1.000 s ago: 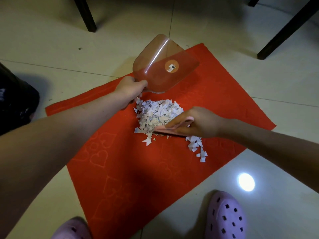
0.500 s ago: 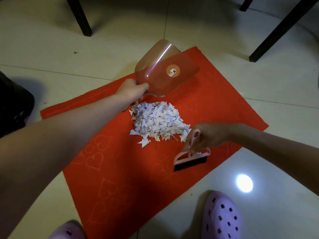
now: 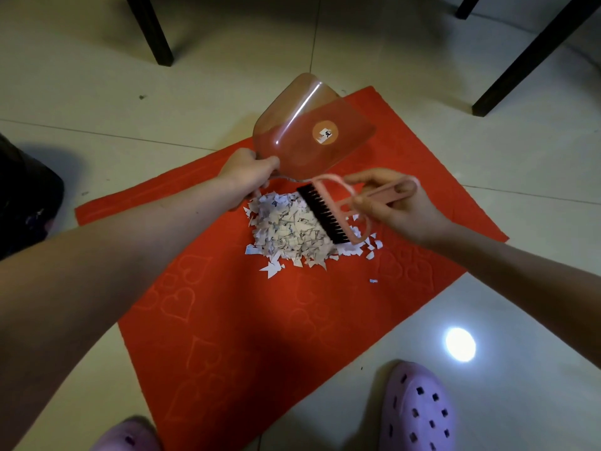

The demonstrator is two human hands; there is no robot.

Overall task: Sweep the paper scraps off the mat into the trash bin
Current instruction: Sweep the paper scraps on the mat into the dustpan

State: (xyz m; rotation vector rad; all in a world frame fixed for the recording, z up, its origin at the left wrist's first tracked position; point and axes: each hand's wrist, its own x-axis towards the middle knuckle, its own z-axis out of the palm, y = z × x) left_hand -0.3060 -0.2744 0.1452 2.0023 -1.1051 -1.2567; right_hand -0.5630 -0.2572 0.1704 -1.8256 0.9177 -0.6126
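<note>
The left hand (image 3: 247,177) is closed around the handle of a translucent brownish dustpan (image 3: 312,135); the handle itself is hidden inside the fist. The pan is held tilted, its open side turned away from the camera and its near end just beyond the far edge of the heap. The right hand (image 3: 400,206) pinches the pink handle of a small brush (image 3: 328,216) between thumb and curled fingers. The black bristles are directed toward the left, over the right side of the heap; whether they touch the paper cannot be determined.

The paper scraps (image 3: 286,236) lie heaped on the red mat (image 3: 260,320), directly between the two hands and slightly nearer the camera. A few loose pieces are scattered along the near and right edges of the heap, and one small scrap (image 3: 373,280) lies apart on the mat toward the near right.

Part of the heap is covered by the brush head. Faint heart outlines are embossed on the mat. A round orange label (image 3: 325,132) is fixed to the pan; a small white mark is carried on it, but no writing is legible.

The mat is laid on a pale tiled floor (image 3: 520,255). Two dark furniture legs (image 3: 149,27) are cut off by the top edge. Two lilac clogs (image 3: 419,408) are cut off at the bottom, and an unidentifiable dark object (image 3: 26,203) at the left.
</note>
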